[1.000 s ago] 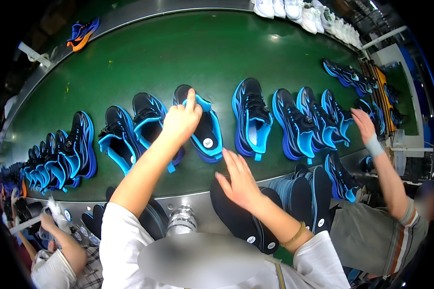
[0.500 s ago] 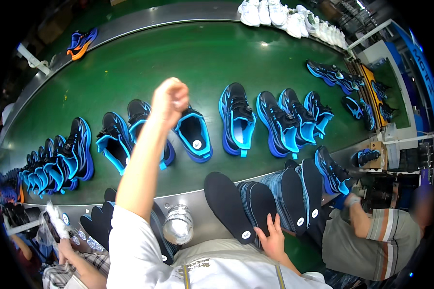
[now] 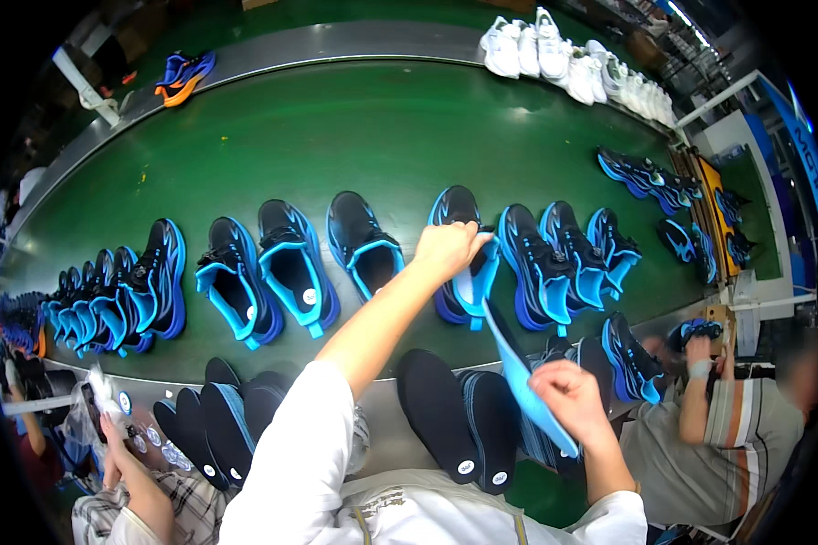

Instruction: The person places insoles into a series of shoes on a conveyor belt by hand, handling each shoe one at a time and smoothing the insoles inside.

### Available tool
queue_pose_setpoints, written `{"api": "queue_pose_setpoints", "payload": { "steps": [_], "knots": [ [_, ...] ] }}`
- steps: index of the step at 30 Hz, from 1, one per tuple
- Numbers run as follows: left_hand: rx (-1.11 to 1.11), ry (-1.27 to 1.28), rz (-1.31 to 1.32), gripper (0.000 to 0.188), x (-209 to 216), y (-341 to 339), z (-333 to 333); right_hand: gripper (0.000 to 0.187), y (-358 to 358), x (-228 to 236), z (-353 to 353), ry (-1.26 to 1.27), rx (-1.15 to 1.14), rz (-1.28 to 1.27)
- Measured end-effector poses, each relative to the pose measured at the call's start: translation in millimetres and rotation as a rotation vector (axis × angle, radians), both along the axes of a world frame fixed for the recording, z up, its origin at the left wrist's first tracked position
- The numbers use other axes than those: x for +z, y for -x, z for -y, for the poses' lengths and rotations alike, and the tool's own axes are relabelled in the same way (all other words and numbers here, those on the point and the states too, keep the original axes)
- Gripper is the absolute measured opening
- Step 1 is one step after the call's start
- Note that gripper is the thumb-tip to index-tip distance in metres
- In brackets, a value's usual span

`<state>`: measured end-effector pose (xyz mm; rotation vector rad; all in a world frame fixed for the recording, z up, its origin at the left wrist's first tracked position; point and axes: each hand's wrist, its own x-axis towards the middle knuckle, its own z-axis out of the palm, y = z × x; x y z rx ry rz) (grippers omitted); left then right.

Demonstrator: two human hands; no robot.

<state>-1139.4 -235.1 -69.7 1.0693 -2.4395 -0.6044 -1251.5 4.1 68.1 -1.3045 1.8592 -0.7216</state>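
A row of black and blue sneakers lies on the green conveyor belt (image 3: 336, 136). My left hand (image 3: 450, 247) reaches out over the belt and grips the opening of one sneaker (image 3: 463, 282) in the middle of the row. My right hand (image 3: 568, 395) is closer to me and holds a light blue insole (image 3: 516, 368) by its rear end. The insole's front tip points up at the held sneaker's opening and nearly touches it. Dark insoles (image 3: 441, 413) lie stacked on the grey near rim just below my arms.
More dark insoles (image 3: 218, 422) are stacked at the lower left. One co-worker in a plaid shirt (image 3: 127, 509) sits at my left, another in a striped shirt (image 3: 727, 445) at my right. White sneakers (image 3: 554, 50) line the belt's far side; an orange and blue shoe (image 3: 184, 74) lies far left.
My left hand went from a raised fist down onto a sneaker's opening. My right hand came up from the insole stack with a blue insole and brought it toward that sneaker.
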Motion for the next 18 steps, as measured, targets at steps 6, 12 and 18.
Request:
{"api": "queue_pose_setpoints", "payload": {
  "steps": [6, 12, 18],
  "knots": [
    [0.173, -0.466, -0.042, 0.052, 12.3, 8.4, 3.0, 0.019, -42.2, -60.0, -89.9, -0.094, -0.031, -0.329],
    [0.089, -0.254, -0.115, 0.049, -15.1, -4.1, -1.3, 0.036, -22.5, -33.5, -115.1, -0.157, 0.136, -0.218],
    [0.037, -0.308, -0.149, 0.046, -10.7, 19.8, -9.9, 0.020, 164.2, 4.9, -183.3, 0.155, -0.428, -0.703]
  ]
}}
